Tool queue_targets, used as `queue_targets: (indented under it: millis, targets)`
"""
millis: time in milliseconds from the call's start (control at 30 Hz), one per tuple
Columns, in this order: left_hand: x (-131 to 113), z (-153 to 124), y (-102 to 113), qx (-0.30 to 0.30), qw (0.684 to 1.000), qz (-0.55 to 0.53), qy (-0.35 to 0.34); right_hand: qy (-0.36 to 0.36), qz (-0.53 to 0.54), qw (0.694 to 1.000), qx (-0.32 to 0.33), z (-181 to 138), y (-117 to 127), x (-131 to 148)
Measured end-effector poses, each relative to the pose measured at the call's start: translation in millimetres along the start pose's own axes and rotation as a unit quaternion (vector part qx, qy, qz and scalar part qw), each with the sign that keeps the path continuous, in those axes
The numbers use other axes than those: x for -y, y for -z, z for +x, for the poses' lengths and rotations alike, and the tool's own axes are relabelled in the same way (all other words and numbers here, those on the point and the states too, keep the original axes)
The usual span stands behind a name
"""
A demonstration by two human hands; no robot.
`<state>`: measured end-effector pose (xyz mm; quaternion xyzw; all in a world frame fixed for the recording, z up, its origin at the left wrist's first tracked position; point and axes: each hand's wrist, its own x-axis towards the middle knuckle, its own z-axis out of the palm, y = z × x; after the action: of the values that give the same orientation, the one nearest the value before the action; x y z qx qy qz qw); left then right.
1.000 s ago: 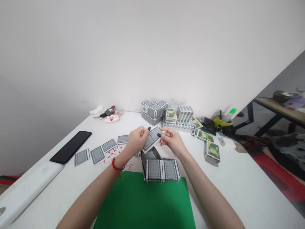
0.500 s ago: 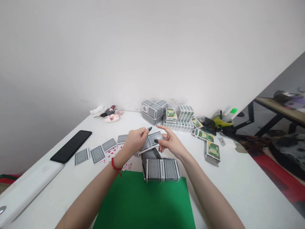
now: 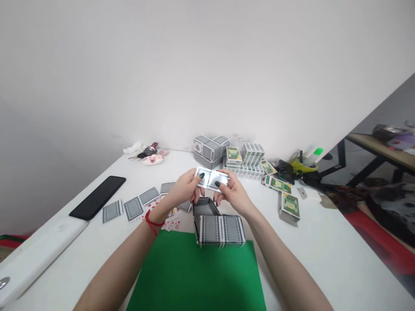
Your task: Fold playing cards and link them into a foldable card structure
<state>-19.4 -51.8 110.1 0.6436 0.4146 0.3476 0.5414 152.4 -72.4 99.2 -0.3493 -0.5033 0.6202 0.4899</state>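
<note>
Between both hands, a joined pair of playing cards (image 3: 212, 179) is held up, backs facing me and shining in the light. My left hand (image 3: 188, 186) pinches its left end, thumb on top; my right hand (image 3: 234, 193) grips the right end the same way. Just below and nearer to me stands an open-topped structure built of playing cards (image 3: 222, 230), its grey inside partly visible. Its front edge overlaps a green sheet (image 3: 201, 272). Left of it lie face-up red-suited cards (image 3: 171, 223), partly hidden by my left arm, and several face-down cards (image 3: 133, 209).
Against the wall stands a stacked block of folded cards (image 3: 209, 151). Beside it are stacked card boxes (image 3: 253, 154), with loose green card boxes (image 3: 289, 204) further right. A black phone (image 3: 97, 197), a white long device (image 3: 42, 259) and an earphone-like case (image 3: 153, 160) lie left.
Both hands have raised and levelled the pair of cards, tilting it so the backs now glare. My right fingers have closed onto its right end. The card structure stays put.
</note>
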Motion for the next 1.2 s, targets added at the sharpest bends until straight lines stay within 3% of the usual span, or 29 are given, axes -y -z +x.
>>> queue_targets:
  millis: [300, 533, 667, 833, 933, 1067, 1200]
  targets:
    - [1, -2, 0, 0.045, 0.998, 0.032, -0.016, 0.011, 0.017, 1.0, -0.018, 1, -4, -8]
    - [3, -1, 0, 0.05, 0.999, 0.002, -0.001, -0.02, -0.029, 0.999, -0.031, -5, -3, 6]
    - [1, -1, 1, 0.061, 0.998, -0.016, 0.012, 0.012, -0.049, 0.998, -0.048, -6, 1, 14]
    - [-5, -3, 5, 0.033, 0.999, -0.002, 0.031, -0.005, -0.043, 0.998, 0.053, -9, 5, 16]
    - [-8, -5, 12, 0.056, 0.995, 0.055, 0.059, -0.031, -0.031, 0.995, 0.089, -10, 4, 14]
    - [-6, -4, 18, 0.041, 0.994, 0.098, 0.035, 0.016, -0.084, 0.996, -0.032, -7, 2, 8]
    - [-5, -5, 16, 0.05, 0.998, 0.039, -0.019, 0.051, -0.068, 0.989, -0.124, -2, 6, 1]
